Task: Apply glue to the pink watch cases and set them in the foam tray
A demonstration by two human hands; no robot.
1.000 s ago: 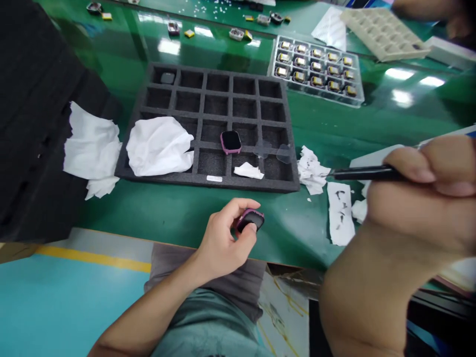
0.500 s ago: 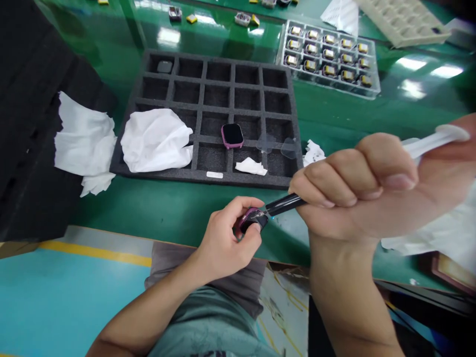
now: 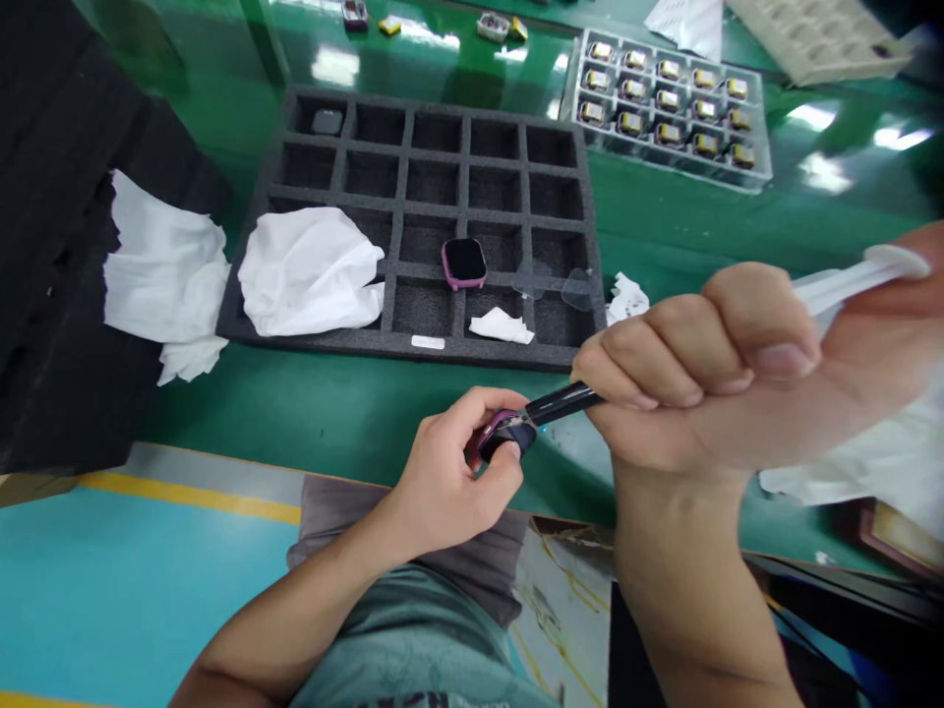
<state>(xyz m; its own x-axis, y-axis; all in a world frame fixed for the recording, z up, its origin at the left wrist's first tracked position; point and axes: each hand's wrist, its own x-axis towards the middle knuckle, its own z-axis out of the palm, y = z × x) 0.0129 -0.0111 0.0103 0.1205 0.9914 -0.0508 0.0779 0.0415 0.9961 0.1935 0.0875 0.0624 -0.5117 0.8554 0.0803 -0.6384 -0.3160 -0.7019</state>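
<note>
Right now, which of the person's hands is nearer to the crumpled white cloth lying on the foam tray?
Left. The left hand, holding a pink watch case, sits just below the crumpled white cloth and foam tray. The right hand, gripping a syringe, is farther off to the right.

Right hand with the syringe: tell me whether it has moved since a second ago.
Yes. The right hand came in leftward from beside the paper scraps, bringing the syringe tip to the watch case in the left hand.
</note>
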